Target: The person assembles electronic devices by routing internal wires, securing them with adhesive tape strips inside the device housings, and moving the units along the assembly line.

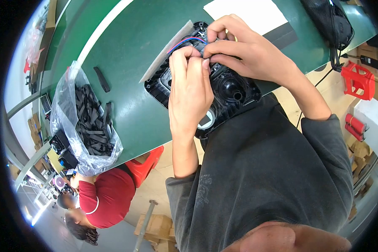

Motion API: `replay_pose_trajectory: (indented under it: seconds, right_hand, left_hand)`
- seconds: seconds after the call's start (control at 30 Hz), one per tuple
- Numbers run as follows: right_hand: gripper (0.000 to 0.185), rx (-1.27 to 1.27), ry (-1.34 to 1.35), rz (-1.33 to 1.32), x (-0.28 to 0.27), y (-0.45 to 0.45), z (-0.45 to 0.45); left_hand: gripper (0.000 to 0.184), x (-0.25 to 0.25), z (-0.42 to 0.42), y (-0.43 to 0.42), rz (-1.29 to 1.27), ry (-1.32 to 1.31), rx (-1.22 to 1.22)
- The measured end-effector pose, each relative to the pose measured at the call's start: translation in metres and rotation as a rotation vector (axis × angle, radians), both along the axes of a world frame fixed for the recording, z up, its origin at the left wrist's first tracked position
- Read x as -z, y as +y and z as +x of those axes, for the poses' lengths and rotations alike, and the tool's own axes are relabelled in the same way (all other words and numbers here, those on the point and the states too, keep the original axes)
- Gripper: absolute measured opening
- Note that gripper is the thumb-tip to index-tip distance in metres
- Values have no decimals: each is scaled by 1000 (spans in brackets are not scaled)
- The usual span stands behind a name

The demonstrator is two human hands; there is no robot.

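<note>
A black plastic housing (158, 84) with moulded ribs and a round black fitting (232, 89) lies on the table edge in front of me. My left hand (190, 90) reaches over it, thumb and fingers pinched together above its middle. From the right, my right hand (250, 50) meets it, its fingers bent and closed close to the left fingertips. Red and blue wires (192, 38) arch across the housing to the fingertips. Whatever sits between the fingers is small and mostly hidden. A white ring-shaped part (207, 120) shows below my left wrist.
On the green table (130, 101), a clear plastic bag (77, 138) holds black strips (92, 122), and one loose strip (101, 79) lies apart. White paper (250, 14) and a black bag (329, 23) are at the far side. A person in red (109, 197) sits at left.
</note>
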State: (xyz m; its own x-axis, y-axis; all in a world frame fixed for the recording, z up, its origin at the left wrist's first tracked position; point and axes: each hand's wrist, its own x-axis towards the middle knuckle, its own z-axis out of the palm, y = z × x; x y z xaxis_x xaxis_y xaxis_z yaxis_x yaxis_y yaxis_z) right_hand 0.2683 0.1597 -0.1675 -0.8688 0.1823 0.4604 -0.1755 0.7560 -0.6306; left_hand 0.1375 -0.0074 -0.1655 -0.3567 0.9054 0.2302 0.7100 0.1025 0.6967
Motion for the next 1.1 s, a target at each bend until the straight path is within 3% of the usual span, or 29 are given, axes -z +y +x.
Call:
replay_pose_trajectory:
  seconds: [0.17,0.27,0.37,0.47,0.5,0.63,0.73,0.83,0.93,1.03,1.1]
  right_hand:
    - [25,-15,-28,136,-10,3,-5]
    - [24,-65,-60,86,-12,9,-6]
    - [24,-103,33,-134,-15,18,-6]
    - [27,86,-144,-280,-22,17,-8]
    - [27,71,-66,-171,-22,16,-13]
    - [21,83,-312,-200,-39,8,-26]
    - [22,106,-336,-137,-38,8,-27]
    - [18,117,-148,112,-28,11,-23]
    - [13,85,-167,76,-32,11,-17]
    - [14,-126,-224,-193,-52,21,-7]
    - [14,-171,-228,-178,-50,28,-5]
  left_hand:
    - [8,-3,3,1,156,239,-91]
    - [16,2,1,2,216,197,-97]
    - [17,1,3,0,244,257,-109]
    - [19,2,3,0,259,304,-101]
    - [19,2,3,0,266,318,-95]
    - [22,4,3,-1,270,378,-85]
    - [23,3,1,1,224,392,-41]
    - [21,1,0,4,178,408,-26]
    - [18,-1,-1,7,130,363,-47]
    - [16,-1,0,6,121,365,-50]
    - [16,-2,1,5,109,365,-40]
